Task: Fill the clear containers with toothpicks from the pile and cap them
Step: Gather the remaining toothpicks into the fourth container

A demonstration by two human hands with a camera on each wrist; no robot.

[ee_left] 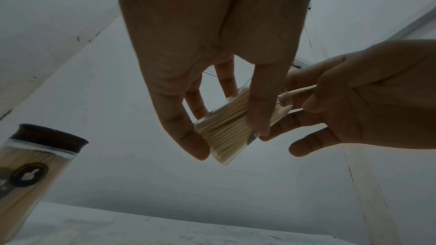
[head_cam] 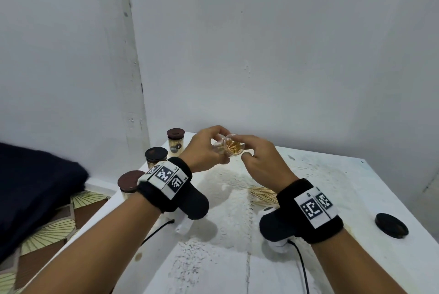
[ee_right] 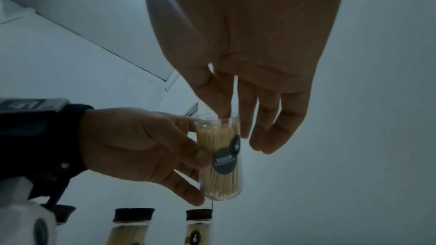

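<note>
My left hand (head_cam: 217,149) grips a clear container (head_cam: 234,147) packed with toothpicks and holds it tilted above the table, its open mouth toward me. In the left wrist view, thumb and fingers of that hand (ee_left: 230,141) wrap the container (ee_left: 226,128). My right hand (head_cam: 244,149) has thumb and index fingertips together at the mouth, pinching toothpicks there; its other fingers hang loose. The right wrist view shows this hand (ee_right: 224,115) above the container (ee_right: 220,165), which bears a dark round label. A toothpick pile (head_cam: 262,195) lies on the table (head_cam: 356,187). A loose black cap (head_cam: 391,225) lies at the right.
Three capped, filled containers (head_cam: 175,140), (head_cam: 156,159), (head_cam: 129,183) stand along the table's left edge, against the white wall. A dark cloth (head_cam: 35,187) lies off the table to the left. Cables run from both wrist cameras across the near table.
</note>
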